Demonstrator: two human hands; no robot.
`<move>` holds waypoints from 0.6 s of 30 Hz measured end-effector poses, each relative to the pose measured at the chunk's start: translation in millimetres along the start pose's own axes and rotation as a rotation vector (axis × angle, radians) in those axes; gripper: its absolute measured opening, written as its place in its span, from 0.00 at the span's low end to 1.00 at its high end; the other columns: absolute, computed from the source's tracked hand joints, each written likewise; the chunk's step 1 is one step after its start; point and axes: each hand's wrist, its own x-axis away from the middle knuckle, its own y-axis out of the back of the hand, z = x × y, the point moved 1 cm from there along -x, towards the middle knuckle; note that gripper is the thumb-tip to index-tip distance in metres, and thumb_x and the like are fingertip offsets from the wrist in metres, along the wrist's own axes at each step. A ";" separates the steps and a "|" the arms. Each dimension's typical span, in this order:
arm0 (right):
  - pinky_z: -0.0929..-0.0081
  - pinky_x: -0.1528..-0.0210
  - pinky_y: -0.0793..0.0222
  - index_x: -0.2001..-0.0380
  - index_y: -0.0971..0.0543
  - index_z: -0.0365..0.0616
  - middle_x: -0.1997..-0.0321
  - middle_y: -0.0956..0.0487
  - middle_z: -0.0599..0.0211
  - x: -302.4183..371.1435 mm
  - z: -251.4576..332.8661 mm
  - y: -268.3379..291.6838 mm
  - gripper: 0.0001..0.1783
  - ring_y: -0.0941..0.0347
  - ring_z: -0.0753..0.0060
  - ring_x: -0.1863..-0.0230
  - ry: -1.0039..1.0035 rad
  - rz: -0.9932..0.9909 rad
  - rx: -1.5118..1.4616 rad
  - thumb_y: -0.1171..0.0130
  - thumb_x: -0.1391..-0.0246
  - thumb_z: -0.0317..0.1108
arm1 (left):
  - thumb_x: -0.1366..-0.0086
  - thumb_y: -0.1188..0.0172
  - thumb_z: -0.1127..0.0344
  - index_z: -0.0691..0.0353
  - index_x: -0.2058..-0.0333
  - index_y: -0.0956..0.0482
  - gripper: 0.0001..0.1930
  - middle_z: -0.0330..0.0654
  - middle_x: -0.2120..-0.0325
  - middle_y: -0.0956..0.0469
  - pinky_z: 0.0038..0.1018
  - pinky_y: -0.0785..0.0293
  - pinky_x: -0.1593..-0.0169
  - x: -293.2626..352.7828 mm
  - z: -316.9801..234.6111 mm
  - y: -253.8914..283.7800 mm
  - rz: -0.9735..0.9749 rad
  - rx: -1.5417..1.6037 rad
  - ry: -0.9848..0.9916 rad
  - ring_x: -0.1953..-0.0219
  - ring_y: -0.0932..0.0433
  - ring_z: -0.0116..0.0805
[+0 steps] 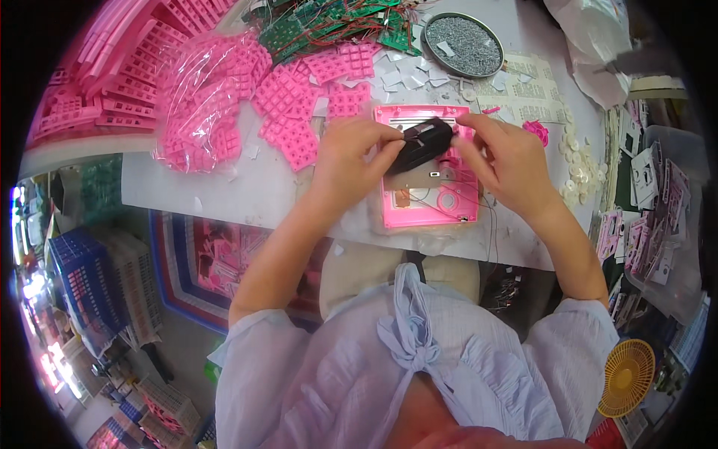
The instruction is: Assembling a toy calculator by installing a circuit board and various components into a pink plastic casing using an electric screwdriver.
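Note:
A black plastic part [420, 150] with a small slot is held tilted over a pink plastic casing [389, 213], which lies open on the table. My left hand [353, 156] is closed, pinching the part's left end between thumb and fingertips. At its other end, my right hand [516, 159] has its fingertips and thumb around the edge, though the exact contact is small. Inside the casing are a greyish plate [413, 179] and thin wires, some trailing over the right edge. The part and my fingers hide the casing's upper middle.
Pink button pads [288, 112] and a plastic bag of them [202, 105] lie to the left. Wired green circuit boards [321, 30] and a round tin of screws [464, 45] sit at the back. Small white discs [580, 168] spread rightward, near a pink bundle [535, 132].

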 end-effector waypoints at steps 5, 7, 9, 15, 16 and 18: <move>0.58 0.43 0.29 0.46 0.26 0.42 0.44 0.24 0.55 -11.9 -10.0 -22.7 0.30 0.29 0.49 0.43 0.442 -0.128 -0.124 0.30 0.55 0.33 | 0.43 0.30 0.70 0.60 0.67 0.15 0.05 0.39 0.74 0.18 0.30 0.31 0.63 -10.9 -0.1 4.4 0.043 -0.026 -0.105 0.73 0.24 0.35; 0.59 0.42 0.30 0.46 0.26 0.42 0.43 0.25 0.55 -19.1 -17.6 -26.2 0.32 0.30 0.50 0.42 0.460 -0.078 -0.156 0.29 0.57 0.33 | 0.44 0.30 0.69 0.60 0.68 0.16 0.05 0.39 0.74 0.18 0.31 0.31 0.63 -19.7 -2.8 7.0 0.105 -0.069 -0.140 0.73 0.23 0.36; 0.59 0.45 0.28 0.48 0.25 0.41 0.47 0.23 0.57 -27.6 -20.6 -22.7 0.30 0.29 0.51 0.45 0.492 -0.061 -0.136 0.29 0.57 0.33 | 0.44 0.30 0.69 0.59 0.68 0.16 0.05 0.39 0.74 0.19 0.32 0.31 0.63 -25.4 -4.4 9.5 0.133 -0.082 -0.124 0.72 0.23 0.37; 0.62 0.51 0.27 0.54 0.23 0.43 0.57 0.23 0.61 -21.7 -10.7 -15.1 0.25 0.27 0.55 0.52 0.403 0.070 -0.011 0.28 0.57 0.33 | 0.43 0.31 0.68 0.57 0.68 0.16 0.05 0.38 0.74 0.19 0.33 0.31 0.62 -28.4 -1.7 15.3 0.188 -0.114 -0.173 0.71 0.23 0.37; 0.62 0.51 0.27 0.54 0.23 0.43 0.57 0.23 0.61 -20.0 -8.7 -16.2 0.25 0.27 0.55 0.52 0.407 0.050 -0.016 0.28 0.57 0.33 | 0.43 0.31 0.68 0.57 0.68 0.17 0.05 0.38 0.74 0.19 0.33 0.31 0.62 -29.6 -1.3 16.8 0.204 -0.132 -0.208 0.71 0.22 0.38; 0.62 0.51 0.27 0.53 0.23 0.43 0.57 0.23 0.61 -17.6 -5.8 -19.1 0.25 0.27 0.54 0.52 0.415 0.011 -0.029 0.28 0.56 0.33 | 0.44 0.31 0.67 0.56 0.68 0.18 0.05 0.37 0.74 0.20 0.34 0.31 0.61 -32.7 -0.1 18.3 0.265 -0.174 -0.281 0.69 0.22 0.39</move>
